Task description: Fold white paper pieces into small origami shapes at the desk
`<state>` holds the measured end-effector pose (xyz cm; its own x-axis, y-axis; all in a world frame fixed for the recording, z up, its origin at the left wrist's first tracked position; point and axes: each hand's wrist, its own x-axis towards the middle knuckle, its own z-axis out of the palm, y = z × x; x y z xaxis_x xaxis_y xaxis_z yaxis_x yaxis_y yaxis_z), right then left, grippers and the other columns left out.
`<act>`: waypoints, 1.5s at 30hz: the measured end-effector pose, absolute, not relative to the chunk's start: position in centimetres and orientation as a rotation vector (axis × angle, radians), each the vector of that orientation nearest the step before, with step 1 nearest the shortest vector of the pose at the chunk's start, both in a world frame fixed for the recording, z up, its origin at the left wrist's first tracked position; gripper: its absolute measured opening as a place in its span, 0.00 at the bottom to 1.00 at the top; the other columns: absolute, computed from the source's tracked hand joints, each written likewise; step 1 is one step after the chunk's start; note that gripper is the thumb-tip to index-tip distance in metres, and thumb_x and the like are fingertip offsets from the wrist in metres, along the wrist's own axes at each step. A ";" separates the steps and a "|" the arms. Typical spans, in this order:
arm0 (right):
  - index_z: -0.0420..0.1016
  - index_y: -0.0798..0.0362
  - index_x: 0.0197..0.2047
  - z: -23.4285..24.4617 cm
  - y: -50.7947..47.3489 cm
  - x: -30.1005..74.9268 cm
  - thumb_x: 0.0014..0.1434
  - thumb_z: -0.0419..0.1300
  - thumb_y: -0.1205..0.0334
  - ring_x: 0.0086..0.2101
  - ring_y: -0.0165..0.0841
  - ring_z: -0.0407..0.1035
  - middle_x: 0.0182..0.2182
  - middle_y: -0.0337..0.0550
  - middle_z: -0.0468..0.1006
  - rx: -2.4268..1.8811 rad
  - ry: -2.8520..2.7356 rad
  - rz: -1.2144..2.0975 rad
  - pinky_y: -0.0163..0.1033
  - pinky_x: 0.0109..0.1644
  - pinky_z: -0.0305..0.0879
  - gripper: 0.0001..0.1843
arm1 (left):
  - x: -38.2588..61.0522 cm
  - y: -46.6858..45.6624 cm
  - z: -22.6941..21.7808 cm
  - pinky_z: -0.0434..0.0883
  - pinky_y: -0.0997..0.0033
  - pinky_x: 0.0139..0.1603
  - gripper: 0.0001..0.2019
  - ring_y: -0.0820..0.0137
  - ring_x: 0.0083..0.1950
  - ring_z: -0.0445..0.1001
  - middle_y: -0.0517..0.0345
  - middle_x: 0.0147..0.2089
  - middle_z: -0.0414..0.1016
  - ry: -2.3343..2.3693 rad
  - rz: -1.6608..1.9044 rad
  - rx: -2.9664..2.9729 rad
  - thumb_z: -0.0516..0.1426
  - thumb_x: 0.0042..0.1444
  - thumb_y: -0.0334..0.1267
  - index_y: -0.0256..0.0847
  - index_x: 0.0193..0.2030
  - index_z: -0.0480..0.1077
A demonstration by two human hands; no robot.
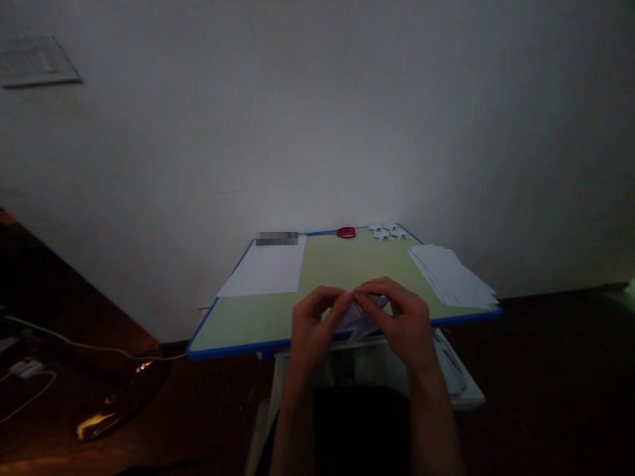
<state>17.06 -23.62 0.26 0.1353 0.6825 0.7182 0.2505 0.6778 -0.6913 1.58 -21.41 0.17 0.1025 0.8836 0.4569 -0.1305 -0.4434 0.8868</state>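
Both my hands meet over the near edge of a small green table [258, 317] with a blue rim. My left hand [313, 324] and my right hand [401, 318] pinch a small folded piece of white paper [361, 318] between their fingertips, thumbs and forefingers pressed together at its top. The paper's lower folds hang just above the table's front edge. A single white sheet [268, 270] lies flat on the table's left side. A fanned stack of white sheets [452, 275] lies on the right side.
Red scissors [346, 232] and several small folded white paper pieces [387, 231] lie at the table's far edge against a pale wall. White cables [59, 340] run across the dark floor on the left. More paper lies on a lower surface [454, 377] under the table's right.
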 end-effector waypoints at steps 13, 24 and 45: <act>0.83 0.46 0.39 0.3 -24.0 17.5 0.63 0.68 0.66 0.38 0.35 0.77 0.36 0.39 0.82 -0.827 -1.500 0.350 0.41 0.44 0.71 0.04 | 1.0 -21.4 0.2 0.75 0.70 0.42 0.05 0.67 0.37 0.80 0.55 0.35 0.85 0.804 1.455 1.605 0.68 0.57 0.40 0.41 0.35 0.83; 0.82 0.44 0.51 0.4 -23.9 17.4 0.63 0.68 0.60 0.41 0.35 0.77 0.41 0.39 0.84 -0.920 -1.441 0.523 0.40 0.46 0.71 0.12 | 1.2 -21.3 -0.4 0.73 0.71 0.44 0.05 0.68 0.38 0.79 0.58 0.35 0.82 0.849 1.575 1.669 0.65 0.61 0.39 0.41 0.37 0.80; 0.82 0.47 0.39 1.3 -25.2 17.5 0.64 0.67 0.58 0.37 0.35 0.74 0.35 0.37 0.81 -0.915 -1.523 0.526 0.40 0.44 0.66 0.04 | 1.4 -22.2 0.5 0.71 0.72 0.38 0.06 0.70 0.35 0.75 0.58 0.32 0.78 0.698 1.706 1.689 0.65 0.61 0.37 0.41 0.33 0.78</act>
<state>17.52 -25.21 1.34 0.0336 0.7915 0.6102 0.2466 0.5851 -0.7725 1.35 -22.15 0.53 0.0209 0.7482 0.6631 -0.0685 -0.6607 0.7476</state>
